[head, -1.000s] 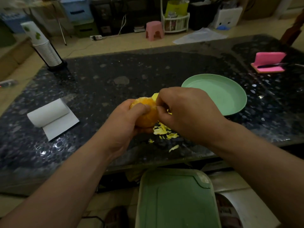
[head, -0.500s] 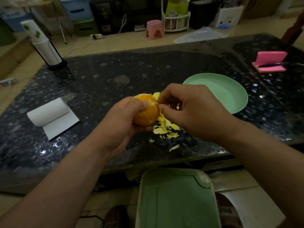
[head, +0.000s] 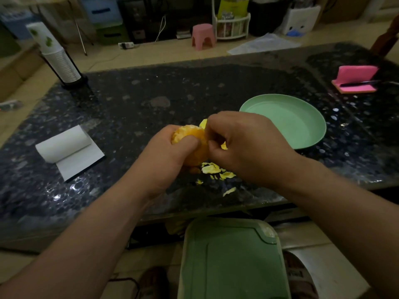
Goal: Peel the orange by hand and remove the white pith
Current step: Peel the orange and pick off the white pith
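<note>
My left hand (head: 166,154) grips a mostly peeled orange (head: 194,139) above the near middle of the dark speckled table (head: 140,104). Its thumb lies across the fruit's front. My right hand (head: 248,145) is right against the orange on its right side, thumb and fingers curled and pinching at its surface. A yellow bit of peel (head: 203,123) sticks up behind the fingertips. Loose yellow peel scraps (head: 216,170) lie on the table just below the hands.
A light green plate (head: 302,117) sits right of the hands. A paper towel roll (head: 62,143) lies at the left, a stack of paper cups (head: 58,57) at the far left, a pink sponge with a knife (head: 356,80) at the far right. A green bin lid (head: 231,260) stands below the table edge.
The orange has been turned in my left hand, showing more peeled flesh on top. My right hand's fingers shifted a little along the fruit's right side.
</note>
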A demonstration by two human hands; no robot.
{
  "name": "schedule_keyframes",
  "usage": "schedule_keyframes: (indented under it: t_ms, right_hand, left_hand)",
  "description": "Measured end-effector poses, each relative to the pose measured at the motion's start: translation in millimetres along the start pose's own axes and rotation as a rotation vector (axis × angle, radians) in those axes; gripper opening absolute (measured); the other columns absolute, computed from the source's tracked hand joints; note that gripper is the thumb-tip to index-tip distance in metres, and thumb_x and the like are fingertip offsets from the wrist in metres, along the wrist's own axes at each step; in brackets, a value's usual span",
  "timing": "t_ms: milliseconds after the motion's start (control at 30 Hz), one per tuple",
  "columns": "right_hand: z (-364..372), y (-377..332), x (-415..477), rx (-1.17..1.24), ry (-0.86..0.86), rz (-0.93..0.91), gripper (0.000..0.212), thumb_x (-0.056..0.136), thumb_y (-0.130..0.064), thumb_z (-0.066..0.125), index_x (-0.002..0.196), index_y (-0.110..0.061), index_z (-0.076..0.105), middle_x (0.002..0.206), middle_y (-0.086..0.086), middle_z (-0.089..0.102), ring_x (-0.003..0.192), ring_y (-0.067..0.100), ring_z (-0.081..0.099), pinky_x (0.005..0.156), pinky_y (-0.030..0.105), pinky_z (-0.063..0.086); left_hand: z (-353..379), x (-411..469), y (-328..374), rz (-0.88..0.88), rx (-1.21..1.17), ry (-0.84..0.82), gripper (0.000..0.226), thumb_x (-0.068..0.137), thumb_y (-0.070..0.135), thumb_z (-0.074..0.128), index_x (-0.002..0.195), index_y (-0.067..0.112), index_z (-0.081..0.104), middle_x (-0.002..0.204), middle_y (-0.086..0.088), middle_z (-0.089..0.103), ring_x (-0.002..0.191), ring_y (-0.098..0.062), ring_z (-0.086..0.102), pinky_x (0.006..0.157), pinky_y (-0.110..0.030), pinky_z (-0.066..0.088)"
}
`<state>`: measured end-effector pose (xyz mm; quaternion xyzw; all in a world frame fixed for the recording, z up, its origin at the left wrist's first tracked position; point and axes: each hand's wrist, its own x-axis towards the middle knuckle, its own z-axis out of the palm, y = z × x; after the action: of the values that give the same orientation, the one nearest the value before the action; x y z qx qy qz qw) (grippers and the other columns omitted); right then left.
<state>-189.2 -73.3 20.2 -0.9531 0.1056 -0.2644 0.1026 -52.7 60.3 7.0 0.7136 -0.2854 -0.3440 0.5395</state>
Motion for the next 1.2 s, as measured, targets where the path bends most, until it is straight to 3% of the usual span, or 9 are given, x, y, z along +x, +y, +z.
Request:
schedule_keyframes:
  t_ms: [233, 533, 600, 733, 900, 1000, 1100, 1200]
  right_hand:
    - [5.0, -0.2, -5.0, 0.218, 0.116, 0.146, 0.010, 0.088, -0.015, 0.070, 0.081, -0.020, 0.064, 0.068, -0.008, 0.055, 0.062, 0.010, 0.051, 0.054, 0.028, 0.041]
    - [-1.8, 1.7, -8.3, 0.586, 0.128, 0.305, 0.012, 0.089, -0.011, 0.073, 0.082, -0.018, 0.067, 0.069, -0.005, 0.062, 0.060, 0.004, 0.053, 0.057, 0.020, 0.044]
    - [-3.7, 2.9, -8.1, 0.630, 0.122, 0.322, 0.011, 0.090, -0.010, 0.072, 0.084, -0.017, 0.067, 0.069, -0.004, 0.063, 0.060, 0.004, 0.053, 0.057, 0.025, 0.047]
    - [-6.1, 5.1, -7.4, 0.753, 0.088, 0.395, 0.009, 0.093, -0.009, 0.070, 0.087, -0.015, 0.069, 0.076, 0.009, 0.067, 0.067, 0.025, 0.062, 0.061, 0.045, 0.057]
    - [-5.6, 8.7, -4.8, 0.941, -0.047, 0.520, 0.007, 0.102, -0.013, 0.066, 0.097, -0.012, 0.071, 0.090, 0.012, 0.073, 0.073, 0.015, 0.067, 0.062, 0.031, 0.057]
    - [-4.9, 9.0, -5.8, 0.931, -0.073, 0.518, 0.010, 0.103, -0.023, 0.067, 0.100, -0.015, 0.071, 0.091, 0.010, 0.075, 0.074, 0.016, 0.069, 0.061, 0.027, 0.057]
    - [-1.7, 9.0, -6.1, 0.831, -0.058, 0.496, 0.015, 0.098, -0.033, 0.074, 0.100, -0.018, 0.072, 0.089, 0.008, 0.075, 0.083, 0.027, 0.073, 0.064, 0.039, 0.063]
    - [0.0, 10.8, -5.8, 0.752, -0.059, 0.486, 0.011, 0.099, -0.033, 0.073, 0.097, -0.022, 0.073, 0.085, 0.003, 0.075, 0.081, 0.025, 0.073, 0.067, 0.045, 0.064]
  left_hand:
    - [2.4, -2.1, 0.7, 0.055, -0.109, -0.015, 0.051, 0.077, 0.035, 0.064, 0.124, 0.015, 0.063, 0.119, -0.018, 0.068, 0.093, -0.025, 0.074, 0.064, -0.029, 0.059]
    - [0.4, -1.4, 0.0, 0.063, -0.336, -0.055, 0.045, 0.081, 0.026, 0.062, 0.123, 0.010, 0.065, 0.108, -0.012, 0.074, 0.093, -0.025, 0.072, 0.066, -0.034, 0.061]
    - [0.9, -2.0, 0.4, 0.073, -0.382, -0.069, 0.041, 0.082, 0.024, 0.061, 0.120, 0.011, 0.066, 0.103, -0.009, 0.077, 0.090, -0.025, 0.073, 0.065, -0.033, 0.061]
    - [-0.2, -2.5, 0.3, 0.068, -0.464, -0.088, 0.037, 0.083, 0.023, 0.059, 0.117, 0.013, 0.068, 0.101, -0.009, 0.078, 0.087, -0.024, 0.073, 0.066, -0.033, 0.062]
    - [-2.4, -0.1, -0.8, 0.049, -0.466, -0.070, 0.042, 0.082, 0.024, 0.060, 0.122, 0.012, 0.066, 0.102, -0.007, 0.078, 0.089, -0.024, 0.073, 0.067, -0.034, 0.063]
    - [-4.1, 2.1, -3.0, 0.063, -0.410, -0.051, 0.046, 0.082, 0.025, 0.062, 0.126, 0.011, 0.065, 0.109, -0.009, 0.076, 0.094, -0.025, 0.072, 0.070, -0.035, 0.062]
    - [-3.8, 2.4, -3.3, 0.074, -0.359, -0.045, 0.050, 0.081, 0.026, 0.064, 0.129, 0.011, 0.063, 0.114, -0.010, 0.075, 0.095, -0.024, 0.074, 0.070, -0.034, 0.061]
    - [-3.4, 2.3, -3.5, 0.087, -0.322, -0.039, 0.050, 0.081, 0.027, 0.066, 0.129, 0.014, 0.063, 0.114, -0.009, 0.075, 0.096, -0.024, 0.076, 0.071, -0.034, 0.062]
